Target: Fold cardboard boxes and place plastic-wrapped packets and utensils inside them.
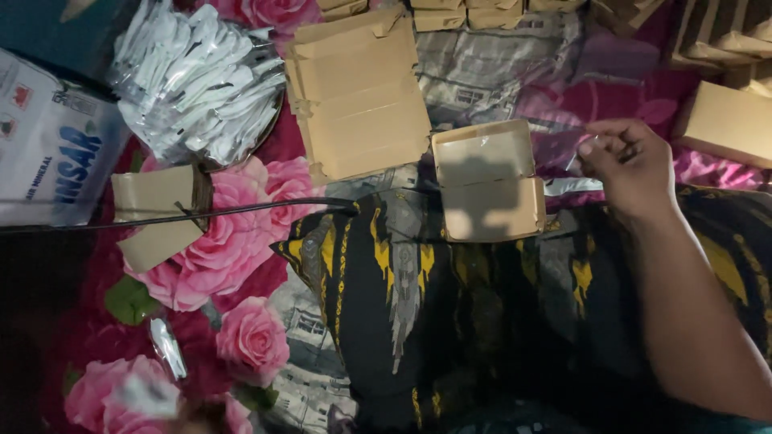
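My right hand [629, 165] reaches out over the pink floral cloth, fingers pinched around a small clear plastic packet [581, 157]. Just left of it an open brown cardboard box [487, 182] lies on my lap, which is covered in black and yellow patterned fabric [402, 297]. The box holds nothing I can make out, and my hand's shadow falls inside it. My left hand is out of view.
A stack of flattened cardboard boxes [358, 92] lies beyond the open box. A heap of clear packets [197, 80] fills a round tray at upper left. Folded boxes [728, 120] sit at right and along the top. A black cable [201, 215] crosses a cardboard piece [154, 213]. A white printed bag [52, 145] lies at left.
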